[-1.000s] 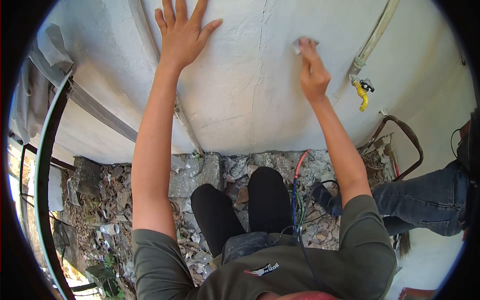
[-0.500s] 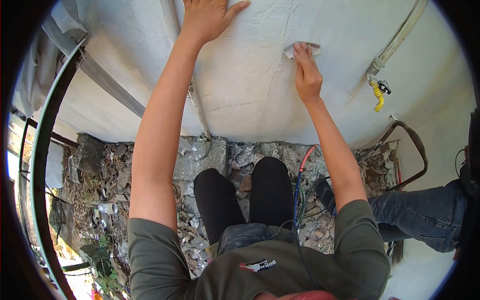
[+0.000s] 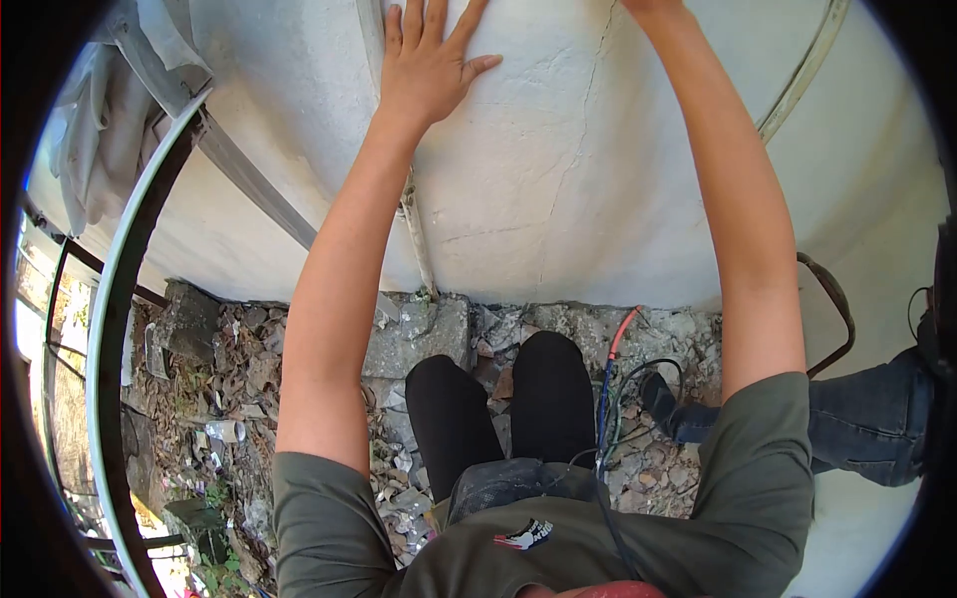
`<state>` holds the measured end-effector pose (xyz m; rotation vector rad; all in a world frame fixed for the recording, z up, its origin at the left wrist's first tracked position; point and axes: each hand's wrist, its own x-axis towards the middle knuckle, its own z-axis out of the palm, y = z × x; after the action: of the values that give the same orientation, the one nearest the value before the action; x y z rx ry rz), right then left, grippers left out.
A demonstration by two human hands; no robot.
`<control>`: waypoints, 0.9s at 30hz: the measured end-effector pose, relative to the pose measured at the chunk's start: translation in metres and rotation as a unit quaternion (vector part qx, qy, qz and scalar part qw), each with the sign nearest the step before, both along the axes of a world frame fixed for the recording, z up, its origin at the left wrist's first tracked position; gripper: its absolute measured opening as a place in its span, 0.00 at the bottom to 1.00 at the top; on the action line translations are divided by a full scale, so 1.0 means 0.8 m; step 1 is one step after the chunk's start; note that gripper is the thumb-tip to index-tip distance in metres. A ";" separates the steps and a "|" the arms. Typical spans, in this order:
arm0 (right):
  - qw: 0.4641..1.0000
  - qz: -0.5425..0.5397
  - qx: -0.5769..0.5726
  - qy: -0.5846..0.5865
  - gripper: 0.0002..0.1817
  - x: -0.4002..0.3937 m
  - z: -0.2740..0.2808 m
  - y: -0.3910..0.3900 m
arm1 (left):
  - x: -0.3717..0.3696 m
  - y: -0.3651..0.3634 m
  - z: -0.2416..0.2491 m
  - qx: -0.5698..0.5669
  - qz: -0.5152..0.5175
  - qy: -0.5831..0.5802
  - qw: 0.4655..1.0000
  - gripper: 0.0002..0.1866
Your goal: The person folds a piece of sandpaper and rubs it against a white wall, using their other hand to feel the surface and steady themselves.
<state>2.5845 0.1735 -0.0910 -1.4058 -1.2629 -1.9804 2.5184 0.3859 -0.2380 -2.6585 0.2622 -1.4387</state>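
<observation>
Nearest, at bottom edge, dk green T-shirt (image 3: pixel 678 543) w/ small chest logo; just fwd, dusty dark waist pouch (image 3: pixel 488 488); then knees in black trousers (image 3: pixel 551 399), side by side, slightly apart; around those, rubble (image 3: pixel 638 478) & dry debris; R of knees, blue hose (image 3: pixel 603 389) w/ red end toward wall foot; further R, another person's leg (image 3: pixel 867 409) in jeans; far L, curved metal rail (image 3: pixel 98 369); between rail & knees, clear plastic cup (image 3: pixel 225 431); ahead of knees, concrete slab (image 3: pixel 454 324) at base of white wall (image 3: pixel 478 199); up that wall, thin crack (image 3: pixel 583 130), between the two arms; L of crack, pale pipe (image 3: pixel 424 254), partly behind L forearm; farthest, L hand (image 3: pixel 427 80), back to cam, on wall; fingers spread wide, nothing gripped, some tips cropped by top edge; wall directly under these fingers, thumb pointing toward crack but well short of it; R hand (image 3: pixel 653 5) cut off by top edge, near crack on its R side; R fingers out of frame, so can't tell how far open, what's held, or if touching wall.
</observation>
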 end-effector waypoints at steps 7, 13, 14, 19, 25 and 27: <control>0.991 -0.034 -0.121 0.038 0.19 0.022 -0.168 -0.009 | 0.016 0.008 -0.009 0.002 -0.024 -0.074 0.997 0.41; 0.997 -0.023 -0.072 0.024 0.14 -0.006 -0.050 -0.012 | 0.020 0.011 -0.012 0.009 -0.014 -0.072 0.997 0.41; 0.998 -0.024 -0.042 0.041 0.10 -0.008 -0.034 -0.007 | 0.019 0.010 -0.013 0.010 -0.015 -0.070 0.997 0.41; 0.983 -0.102 -0.107 0.106 0.15 0.028 -0.110 -0.004 | 0.015 0.009 -0.008 0.002 -0.005 -0.053 0.999 0.41; 0.973 -0.052 -0.221 0.049 0.16 0.009 -0.183 -0.059 | 0.020 0.013 -0.011 0.014 -0.015 -0.076 0.997 0.41; 0.991 -0.059 -0.121 0.009 0.15 0.018 -0.140 -0.096 | 0.020 0.017 -0.012 0.016 -0.017 -0.068 0.997 0.41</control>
<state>2.5986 0.0965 -0.2030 -1.6433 -1.4838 -1.9356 2.5348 0.3995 -0.2474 -2.5292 0.3158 -1.6025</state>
